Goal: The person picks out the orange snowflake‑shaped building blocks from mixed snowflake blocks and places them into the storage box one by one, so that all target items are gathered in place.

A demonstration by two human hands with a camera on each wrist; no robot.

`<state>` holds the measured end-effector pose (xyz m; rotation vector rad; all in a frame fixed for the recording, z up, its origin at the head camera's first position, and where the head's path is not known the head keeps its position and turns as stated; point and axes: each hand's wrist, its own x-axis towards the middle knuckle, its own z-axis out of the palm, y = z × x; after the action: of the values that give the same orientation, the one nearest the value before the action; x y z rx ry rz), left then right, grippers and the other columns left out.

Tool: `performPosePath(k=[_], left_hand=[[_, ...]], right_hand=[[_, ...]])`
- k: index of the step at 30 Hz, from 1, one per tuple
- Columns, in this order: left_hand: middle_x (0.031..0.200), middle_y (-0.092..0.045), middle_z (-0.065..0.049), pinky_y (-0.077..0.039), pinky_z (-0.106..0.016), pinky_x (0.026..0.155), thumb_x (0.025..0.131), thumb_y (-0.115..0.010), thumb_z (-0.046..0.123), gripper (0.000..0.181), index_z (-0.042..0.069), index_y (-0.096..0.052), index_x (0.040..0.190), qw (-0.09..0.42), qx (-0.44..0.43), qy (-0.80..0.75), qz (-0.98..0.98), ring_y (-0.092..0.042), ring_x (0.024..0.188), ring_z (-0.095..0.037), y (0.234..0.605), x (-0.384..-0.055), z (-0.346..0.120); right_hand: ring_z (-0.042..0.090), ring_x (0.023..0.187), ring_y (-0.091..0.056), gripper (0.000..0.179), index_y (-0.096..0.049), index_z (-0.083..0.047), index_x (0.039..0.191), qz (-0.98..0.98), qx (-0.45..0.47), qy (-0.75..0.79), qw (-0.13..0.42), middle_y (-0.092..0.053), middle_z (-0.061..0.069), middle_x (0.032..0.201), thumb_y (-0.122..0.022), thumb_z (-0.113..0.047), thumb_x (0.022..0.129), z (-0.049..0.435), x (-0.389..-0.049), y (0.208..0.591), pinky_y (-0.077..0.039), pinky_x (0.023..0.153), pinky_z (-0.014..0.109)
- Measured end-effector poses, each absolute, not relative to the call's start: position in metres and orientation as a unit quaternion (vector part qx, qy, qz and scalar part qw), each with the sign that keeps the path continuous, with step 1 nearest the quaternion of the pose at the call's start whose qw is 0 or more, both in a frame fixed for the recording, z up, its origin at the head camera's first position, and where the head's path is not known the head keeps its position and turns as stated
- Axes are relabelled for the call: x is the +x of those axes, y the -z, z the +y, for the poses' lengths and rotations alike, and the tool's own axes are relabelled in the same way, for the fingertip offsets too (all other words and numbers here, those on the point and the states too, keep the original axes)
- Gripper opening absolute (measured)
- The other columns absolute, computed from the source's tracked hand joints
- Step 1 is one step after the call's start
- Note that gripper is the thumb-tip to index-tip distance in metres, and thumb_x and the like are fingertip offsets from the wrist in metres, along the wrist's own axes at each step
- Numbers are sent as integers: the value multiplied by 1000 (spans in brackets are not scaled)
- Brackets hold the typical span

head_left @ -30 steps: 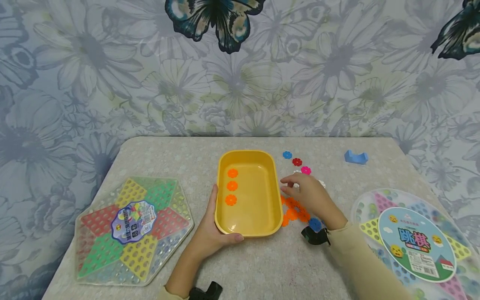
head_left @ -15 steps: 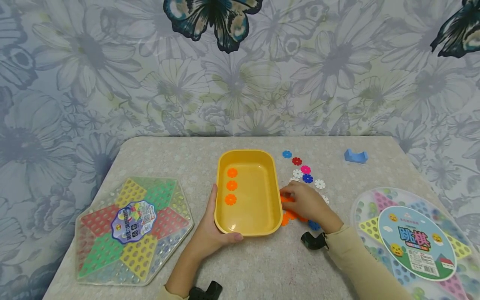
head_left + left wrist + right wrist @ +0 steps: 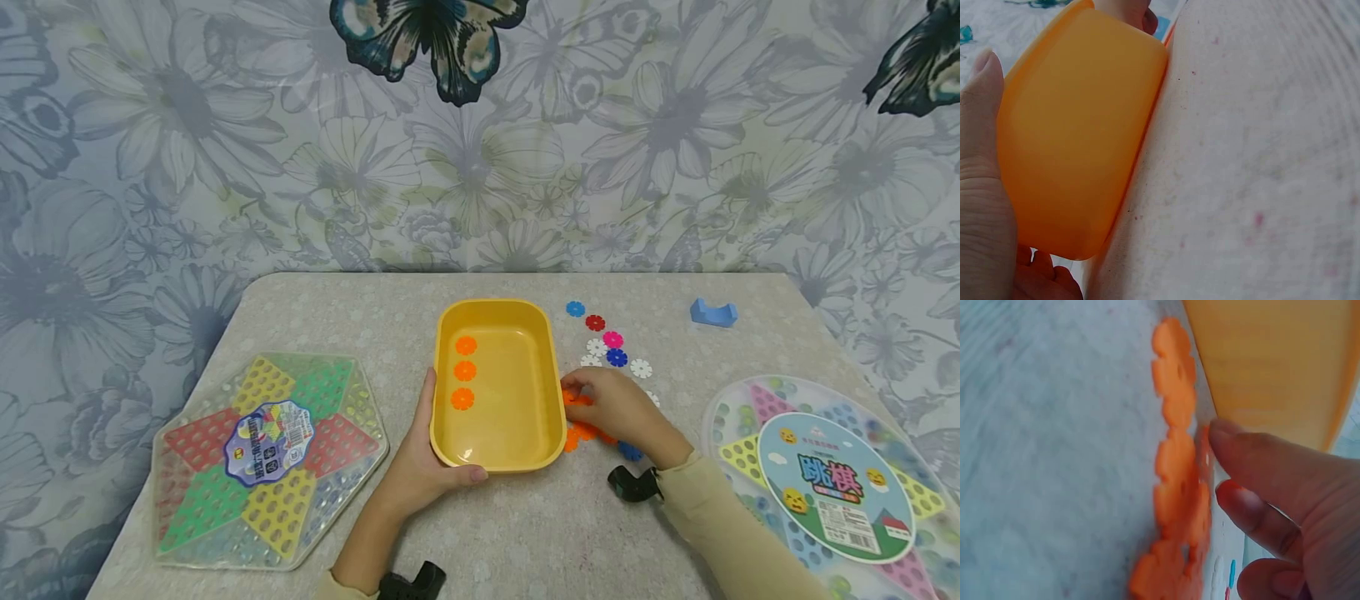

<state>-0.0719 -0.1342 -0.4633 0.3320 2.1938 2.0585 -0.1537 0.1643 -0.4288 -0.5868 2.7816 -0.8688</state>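
Observation:
A yellow plastic tray (image 3: pixel 517 400) stands mid-table with three orange flower-shaped discs (image 3: pixel 464 371) in a column inside it. My left hand (image 3: pixel 420 467) grips its near left corner, thumb at the near rim and fingers along the left side; the left wrist view shows the tray's outer wall (image 3: pixel 1085 125) beside the thumb. Just right of the tray, my right hand (image 3: pixel 618 408) is down at a pile of orange flower-shaped discs (image 3: pixel 1175 469). In the right wrist view its thumb and forefinger pinch a tilted orange disc (image 3: pixel 1205 450). The hand partly hides the pile in the head view.
Blue, red, pink and white flower discs (image 3: pixel 641 367) lie beyond the right hand. A light blue block (image 3: pixel 714 313) sits at the back right. Packaged game boards flank the tray: a hexagonal one (image 3: pixel 270 500) on the left, a round one (image 3: pixel 832 492) on the right.
My right hand has moved down and toward me onto the orange pile, uncovering white and dark blue discs behind it. The left hand and tray have stayed in place.

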Motion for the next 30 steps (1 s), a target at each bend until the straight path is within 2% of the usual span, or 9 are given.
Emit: performPosePath(k=[8, 12, 17, 22, 26, 30], left_hand=[[168, -8, 3, -26, -10, 112, 64, -95, 28, 139, 43, 7, 157, 56, 109, -676, 727, -26, 150, -22, 464, -72, -135], [168, -8, 4, -26, -10, 112, 64, -95, 27, 138, 44, 7, 156, 59, 103, -676, 727, -26, 150, -21, 464, -72, -135], [168, -9, 3, -28, -11, 110, 64, -95, 28, 138, 44, 7, 156, 61, 99, -675, 728, -29, 149, -21, 463, -72, -134], [168, -10, 3, -28, -11, 110, 64, -95, 30, 138, 44, 7, 156, 62, 99, -675, 729, -30, 148, -20, 463, -72, -134], [168, -11, 4, -28, -11, 110, 64, -95, 30, 138, 44, 7, 156, 63, 98, -676, 728, -30, 148, -19, 463, -72, -134], [168, -11, 4, -29, -12, 111, 64, -95, 29, 138, 44, 7, 156, 63, 98, -676, 727, -30, 148, -19, 463, -72, -135]], right_hand=[[16, 94, -64, 33, -76, -15, 109, 939, -208, 258, 88, -73, -5, 102, -82, -32, 81, 170, -152, 427, -56, 87, 40], [15, 90, -64, 34, -76, -14, 108, 947, -224, 222, 69, -73, -4, 99, -81, -35, 82, 173, -152, 427, -56, 84, 39], [13, 85, -60, 37, -72, -14, 114, 958, -184, 210, 61, -70, -5, 97, -76, -38, 87, 179, -151, 422, -55, 82, 39], [16, 79, -55, 41, -69, -12, 121, 958, -149, 245, 28, -68, -2, 100, -75, -36, 88, 181, -149, 410, -52, 76, 37], [16, 75, -50, 41, -69, -13, 121, 947, -157, 281, -7, -70, 0, 107, -77, -33, 87, 172, -144, 400, -47, 67, 28], [12, 67, -45, 37, -71, -13, 117, 931, -193, 308, -27, -69, -3, 101, -78, -31, 85, 155, -138, 393, -42, 57, 22]])
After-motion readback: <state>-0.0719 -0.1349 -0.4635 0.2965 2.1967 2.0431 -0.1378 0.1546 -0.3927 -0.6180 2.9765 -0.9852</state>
